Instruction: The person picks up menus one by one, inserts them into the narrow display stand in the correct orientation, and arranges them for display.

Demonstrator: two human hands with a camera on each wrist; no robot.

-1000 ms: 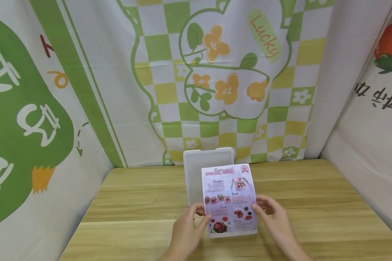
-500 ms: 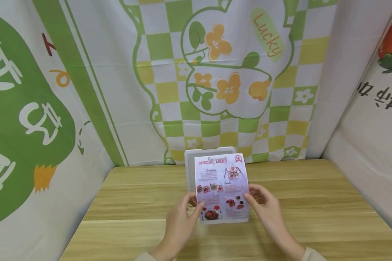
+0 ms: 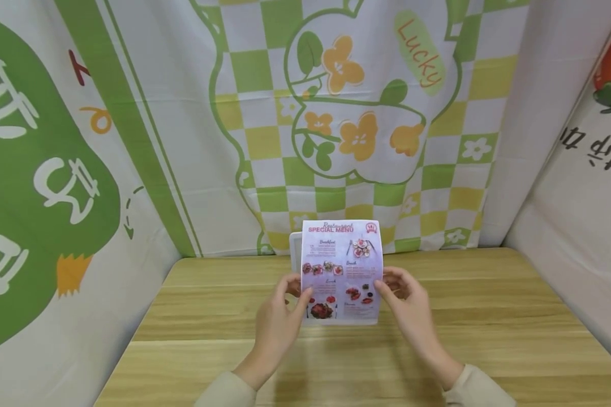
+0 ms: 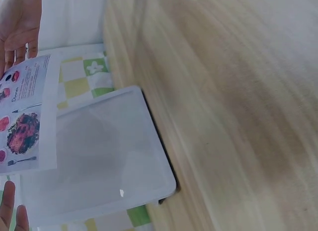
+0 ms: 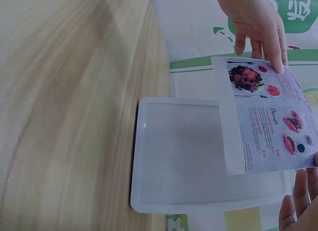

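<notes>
A printed restaurant menu sheet (image 3: 341,271) is held up between both hands, its top edge curling back. My left hand (image 3: 277,316) pinches its left edge, thumb in front and fingers behind. On the opposite edge, my right hand (image 3: 409,305) grips the sheet the same way. Behind the menu, a white rimmed board (image 3: 296,249) stands upright at the back of the table, mostly covered by the sheet in the head view. Both wrist views show more of this board (image 4: 114,151), its pale face blank, with the menu in front of it and overlapping part of it.
The wooden table (image 3: 203,316) runs back to a hanging cloth (image 3: 265,141) with green and yellow checks and flowers. Printed cloths also hang at the left (image 3: 56,198) and right (image 3: 585,203) sides.
Both hands have carried the menu sheet up, away from me and slightly left, so it now covers most of the white board. The grips on its edges look the same.
</notes>
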